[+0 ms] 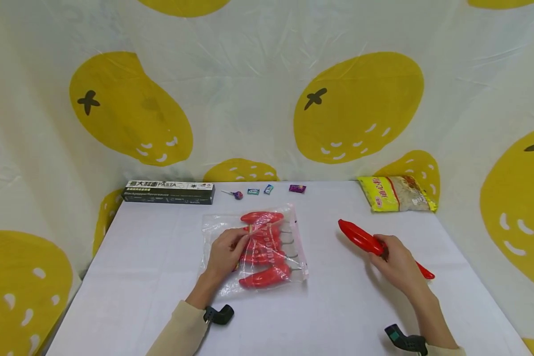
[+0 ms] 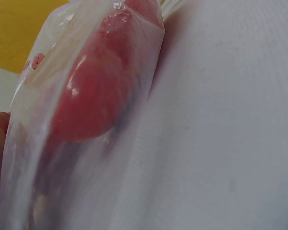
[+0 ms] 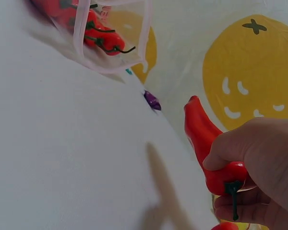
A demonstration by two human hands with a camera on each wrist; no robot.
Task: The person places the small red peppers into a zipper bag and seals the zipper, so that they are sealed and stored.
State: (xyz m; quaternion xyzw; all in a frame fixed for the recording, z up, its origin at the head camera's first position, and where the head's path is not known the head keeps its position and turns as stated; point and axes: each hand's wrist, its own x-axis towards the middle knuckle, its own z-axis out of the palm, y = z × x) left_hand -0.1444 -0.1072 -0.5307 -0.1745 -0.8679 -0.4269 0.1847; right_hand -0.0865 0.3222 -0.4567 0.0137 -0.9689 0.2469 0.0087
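Note:
A clear zip bag (image 1: pixel 213 225) with several red chili peppers (image 1: pixel 264 276) inside lies at mid-table, their stems toward the right. My left hand (image 1: pixel 224 252) pinches the bag's plastic on its left part. Close up in the left wrist view, the film and a pepper (image 2: pixel 93 96) fill much of the left side. To the right, my right hand (image 1: pixel 396 262) grips a red chili pepper (image 1: pixel 358 235) above the table, its tip pointing up and left. Its dark green stem (image 3: pixel 234 203) shows in the right wrist view. Another red pepper (image 1: pixel 425 271) lies partly hidden behind that hand.
Along the back edge stand a pasta box (image 1: pixel 169 193), a lollipop (image 1: pixel 237 195), two small wrapped candies (image 1: pixel 253 191) and a purple candy (image 1: pixel 297 188). A yellow food packet (image 1: pixel 398 194) lies at the back right. A patterned curtain (image 1: pixel 244 99) hangs behind the table.

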